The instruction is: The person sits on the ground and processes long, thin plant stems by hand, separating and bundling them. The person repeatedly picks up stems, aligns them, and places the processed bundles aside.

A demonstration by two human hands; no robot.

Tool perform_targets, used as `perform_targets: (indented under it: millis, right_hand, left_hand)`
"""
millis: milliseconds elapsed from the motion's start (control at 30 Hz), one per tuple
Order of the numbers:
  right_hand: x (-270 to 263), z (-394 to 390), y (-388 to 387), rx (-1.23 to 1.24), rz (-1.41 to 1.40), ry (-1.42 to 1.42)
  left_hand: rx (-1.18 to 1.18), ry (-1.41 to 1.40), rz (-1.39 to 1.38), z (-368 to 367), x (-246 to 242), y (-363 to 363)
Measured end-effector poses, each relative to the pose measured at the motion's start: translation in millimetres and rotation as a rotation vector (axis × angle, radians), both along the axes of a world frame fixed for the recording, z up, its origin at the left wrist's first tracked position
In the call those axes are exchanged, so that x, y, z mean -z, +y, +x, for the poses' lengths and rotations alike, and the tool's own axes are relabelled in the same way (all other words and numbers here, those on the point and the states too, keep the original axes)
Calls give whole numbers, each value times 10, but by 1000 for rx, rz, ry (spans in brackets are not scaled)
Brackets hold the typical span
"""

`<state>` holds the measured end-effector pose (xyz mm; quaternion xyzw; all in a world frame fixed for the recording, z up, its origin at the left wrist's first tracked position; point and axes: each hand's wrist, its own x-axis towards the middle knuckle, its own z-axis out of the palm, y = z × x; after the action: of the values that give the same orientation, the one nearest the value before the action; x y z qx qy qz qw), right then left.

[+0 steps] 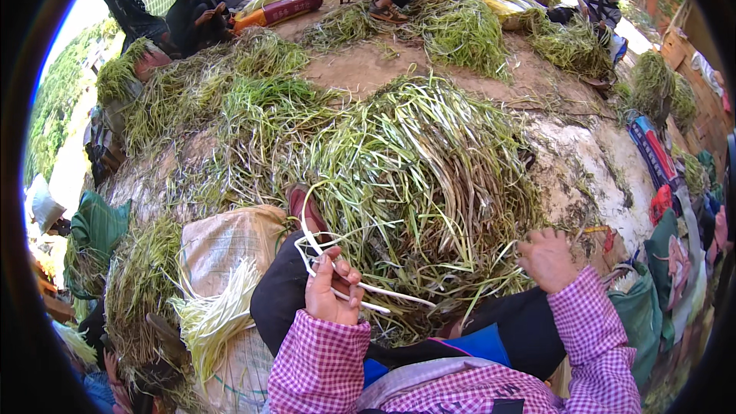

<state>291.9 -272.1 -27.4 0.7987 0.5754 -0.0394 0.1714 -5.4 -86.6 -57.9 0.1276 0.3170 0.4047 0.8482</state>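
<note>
My left hand (335, 290) is closed around a few pale stalks (397, 294) with long white stems and yellow-green leaves that curl up over the shoe. At the right, my right hand (546, 259) hangs over the edge of the heap with its fingers curled; a thin leaf lies by its fingertips, and whether it is gripped is unclear. A big heap of long green and brown leafy stalks (425, 172) spreads in front of my legs. To the left, a bundle of cleaned whitish stalks (215, 313) rests on a woven plastic sack (230, 241).
More heaps of stalks (466, 34) lie around the dirt floor. Several people (198, 14) sit beyond the main heap. A green bag (638, 299) stands at my right, and another person's hand (112, 365) shows at lower left. A dark red shoe (305, 210) touches the heap.
</note>
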Motion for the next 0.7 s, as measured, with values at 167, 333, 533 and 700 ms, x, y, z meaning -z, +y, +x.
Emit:
perform_targets:
  millis: [167, 333, 533, 700]
  right_hand:
    - [319, -805, 197, -82, 212, 1351]
    - [356, -1195, 109, 562, 56, 1853]
    - [428, -1458, 167, 380, 467, 1629]
    - [349, -1400, 122, 131, 613, 1168]
  left_hand:
    - [46, -6, -111, 163, 92, -213]
    - [114, 48, -89, 254, 200, -378]
    - [133, 228, -71, 477, 225, -666]
    - [118, 255, -68, 491, 192, -695]
